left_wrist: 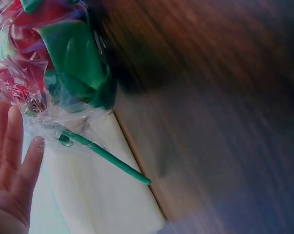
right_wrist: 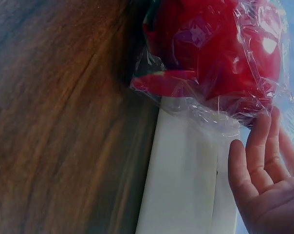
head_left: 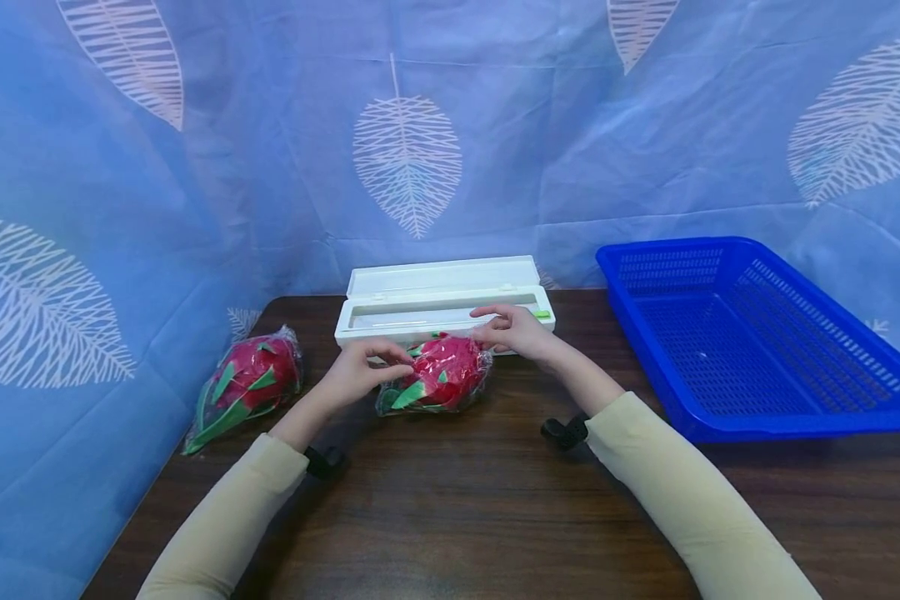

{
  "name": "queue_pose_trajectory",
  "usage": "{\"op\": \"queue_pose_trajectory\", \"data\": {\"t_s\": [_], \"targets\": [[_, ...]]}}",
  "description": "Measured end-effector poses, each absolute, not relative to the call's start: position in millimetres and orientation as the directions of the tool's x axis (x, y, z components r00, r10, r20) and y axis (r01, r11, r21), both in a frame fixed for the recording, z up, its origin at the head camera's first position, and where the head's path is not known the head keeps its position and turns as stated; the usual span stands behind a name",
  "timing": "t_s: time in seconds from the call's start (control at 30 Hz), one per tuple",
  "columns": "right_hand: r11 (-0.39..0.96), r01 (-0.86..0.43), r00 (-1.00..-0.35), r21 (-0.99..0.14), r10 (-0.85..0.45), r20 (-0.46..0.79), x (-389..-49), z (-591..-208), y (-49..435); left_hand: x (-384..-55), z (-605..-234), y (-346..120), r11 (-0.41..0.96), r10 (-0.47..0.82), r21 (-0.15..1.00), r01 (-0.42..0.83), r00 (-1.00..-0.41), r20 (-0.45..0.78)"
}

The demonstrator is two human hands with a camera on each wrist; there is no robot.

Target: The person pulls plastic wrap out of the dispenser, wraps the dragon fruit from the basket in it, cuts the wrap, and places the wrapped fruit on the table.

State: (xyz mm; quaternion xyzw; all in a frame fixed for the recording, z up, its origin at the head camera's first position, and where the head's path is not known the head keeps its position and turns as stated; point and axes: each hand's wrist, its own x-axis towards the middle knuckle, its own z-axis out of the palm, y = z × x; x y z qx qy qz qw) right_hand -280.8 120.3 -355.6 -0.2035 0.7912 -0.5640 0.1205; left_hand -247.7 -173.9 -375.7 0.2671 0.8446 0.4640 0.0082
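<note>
A red dragon fruit (head_left: 450, 375) with green scales lies in clear plastic wrap on the table, in front of a long white box (head_left: 450, 312) whose lid stands up. On its left side is my left hand (head_left: 363, 371); in the left wrist view the fingers are extended at the crinkled wrap, and a thin green strip (left_wrist: 110, 158) sticks out nearby. My right hand (head_left: 521, 332) is at the opposite side. Its fingertips (right_wrist: 263, 119) touch or nearly touch the wrap in the right wrist view, with the fingers fairly straight.
A second wrapped dragon fruit (head_left: 258, 375) lies at the table's left edge. To the right stands a blue plastic basket (head_left: 645, 358). A small green piece (head_left: 542, 315) sits at the white box's right end. Blue cloth with leaf prints (head_left: 480, 167) hangs behind the dark wooden table (head_left: 450, 508).
</note>
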Motion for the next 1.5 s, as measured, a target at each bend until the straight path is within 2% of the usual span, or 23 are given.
{"op": "queue_pose_trajectory", "data": {"t_s": [0.17, 0.37, 0.8, 0.97, 1.1, 1.27, 1.37, 1.5], "targets": [[0.353, -0.221, -0.886, -0.909, -0.463, 0.036, -282, -356, 115, -248, -374, -172, 0.467, 0.459, 0.76, 0.452, -0.859, 0.228], [0.417, -0.287, -0.896, -0.862, -0.435, 0.087, -281, -353, 109, -248, -373, -170, 0.421, 0.493, 0.78, 0.462, -0.839, 0.231], [0.445, -0.359, -0.869, -0.82, -0.479, 0.121, -284, -348, 104, -250, -356, -165, 0.433, 0.489, 0.791, 0.433, -0.85, 0.198], [0.486, -0.34, -0.878, -0.805, -0.47, 0.087, -286, -346, 101, -261, -362, -165, 0.482, 0.469, 0.77, 0.418, -0.865, 0.176], [0.51, -0.315, -0.898, -0.8, -0.434, 0.077, -288, -347, 99, -262, -361, -162, 0.521, 0.409, 0.771, 0.366, -0.9, 0.151], [0.5, -0.248, -0.932, -0.83, -0.356, 0.065, -289, -353, 97, -262, -364, -158, 0.493, 0.324, 0.802, 0.338, -0.926, 0.192], [0.531, -0.279, -0.93, -0.8, -0.356, 0.089, -287, -354, 98, -262, -368, -158, 0.485, 0.354, 0.757, 0.439, -0.889, 0.29], [0.56, -0.401, -0.885, -0.725, -0.443, 0.147, -282, -349, 109, -260, -369, -158, 0.507, 0.43, 0.653, 0.562, -0.822, 0.374]]}}
